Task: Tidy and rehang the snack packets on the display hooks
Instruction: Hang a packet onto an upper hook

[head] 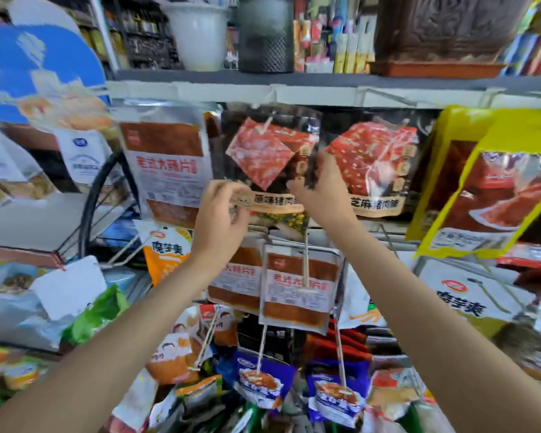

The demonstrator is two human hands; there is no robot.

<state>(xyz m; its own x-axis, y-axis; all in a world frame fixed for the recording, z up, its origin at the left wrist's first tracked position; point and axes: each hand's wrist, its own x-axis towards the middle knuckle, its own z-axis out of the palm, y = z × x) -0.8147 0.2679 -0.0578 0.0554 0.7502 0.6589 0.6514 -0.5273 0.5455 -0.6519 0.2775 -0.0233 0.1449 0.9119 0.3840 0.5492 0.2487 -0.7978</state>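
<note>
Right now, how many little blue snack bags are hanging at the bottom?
2. One blue bag hangs bottom centre; the other blue bag hangs just right of it. More may be hidden in the pile behind.

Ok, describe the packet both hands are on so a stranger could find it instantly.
Start at the grey shelf edge across the top. Below it hangs a row of packets; take the dark packet in the middle, gripped by the left hand and right hand. Its red meat slice looks plain, while its right neighbour is sesame-speckled.
</note>
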